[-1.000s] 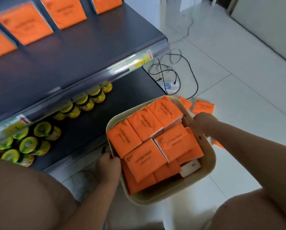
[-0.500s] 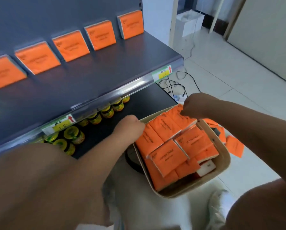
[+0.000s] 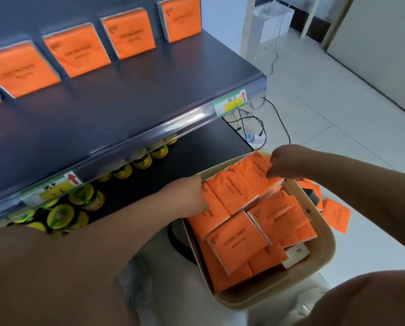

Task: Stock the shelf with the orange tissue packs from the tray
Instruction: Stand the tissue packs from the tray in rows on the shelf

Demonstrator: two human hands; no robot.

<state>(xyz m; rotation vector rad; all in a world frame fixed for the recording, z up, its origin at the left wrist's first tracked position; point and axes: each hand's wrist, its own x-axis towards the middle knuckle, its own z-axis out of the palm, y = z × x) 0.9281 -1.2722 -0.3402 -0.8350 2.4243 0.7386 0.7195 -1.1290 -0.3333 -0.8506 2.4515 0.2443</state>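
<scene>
Shelf packs [image 3: 128,34] five, right grip [image 3: 288,160] pinching pack [image 3: 251,178]

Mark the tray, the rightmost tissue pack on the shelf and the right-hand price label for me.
tray [image 3: 279,295]: head view, on its near beige wall.
rightmost tissue pack [image 3: 183,18]: head view, on its orange front face.
right-hand price label [image 3: 231,104]: head view, on its yellow middle patch.

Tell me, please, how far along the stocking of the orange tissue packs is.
Done: a row of orange tissue packs leans along the back of the dark grey metal shelf. In hand: the right hand pinches the far pack in the beige plastic tray; the left hand touches a nearer pack, grip unclear. Left: the tray looks nearly full, and stray packs lie on the floor.
</scene>
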